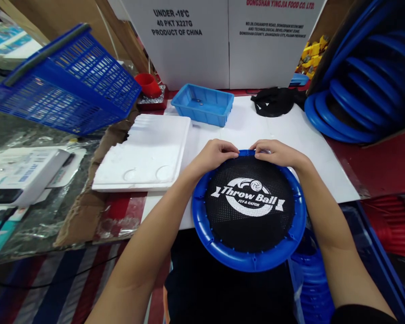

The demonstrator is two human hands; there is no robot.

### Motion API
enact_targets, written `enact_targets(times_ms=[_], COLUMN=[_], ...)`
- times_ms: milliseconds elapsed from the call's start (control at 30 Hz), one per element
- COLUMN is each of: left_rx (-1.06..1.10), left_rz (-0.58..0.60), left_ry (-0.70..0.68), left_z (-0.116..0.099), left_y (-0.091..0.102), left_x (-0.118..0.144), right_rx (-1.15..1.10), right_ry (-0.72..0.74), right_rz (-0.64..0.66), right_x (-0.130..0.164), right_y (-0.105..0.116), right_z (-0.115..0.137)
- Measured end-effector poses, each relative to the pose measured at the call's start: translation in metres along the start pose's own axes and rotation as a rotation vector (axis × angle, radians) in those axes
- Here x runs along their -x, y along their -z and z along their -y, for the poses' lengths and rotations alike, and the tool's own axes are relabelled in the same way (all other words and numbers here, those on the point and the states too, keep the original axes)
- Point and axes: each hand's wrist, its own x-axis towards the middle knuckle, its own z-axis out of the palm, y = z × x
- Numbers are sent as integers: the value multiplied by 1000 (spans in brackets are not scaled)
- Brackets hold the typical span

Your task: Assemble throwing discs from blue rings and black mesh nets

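A round throw-ball racket disc with a blue plastic rim (207, 234) and a black mesh (249, 234) printed "Throw Ball Fly & Catch" rests against the table's front edge, tilted towards me. At its far rim, my left hand (219, 153) is closed, fingertips pressed on the blue edge just left of the middle. My right hand (273, 153) pinches the same edge a little to the right, its thumb near the mesh border. A short stretch of blue rim shows between the two hands. Whatever lies under the fingertips is hidden.
Behind the disc stands a blue tray (202, 118) with a few small metal pieces. A broken foam sheet (145, 148) lies left, below a blue basket (87, 81). Black fabric (276, 101) sits back right, beside a box of blue rings (351, 103). White cartons (195, 58) close off the back.
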Motion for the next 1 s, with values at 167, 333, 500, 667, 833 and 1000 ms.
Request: enact_targets(times_ms=[167, 333, 500, 667, 833, 1000], left_rx=[-55, -96, -193, -282, -332, -304], left_rz=[1, 32, 32, 105, 128, 154], left_ry=[10, 15, -62, -253, -242, -174], left_z=[-1, -4, -15, -23, -24, -25], left_y=[1, 3, -2, -11, -9, 1], left_x=[0, 1, 2, 0, 2, 6], right_rx=[9, 12, 38, 41, 15, 14], right_ry=[15, 28, 60, 110, 169, 160], right_rz=[12, 15, 26, 38, 8, -15], right_x=[0, -2, -2, -3, -7, -11], right_y=[0, -1, -1, -3, -14, -21], right_z=[-1, -4, -5, -7, -4, 0])
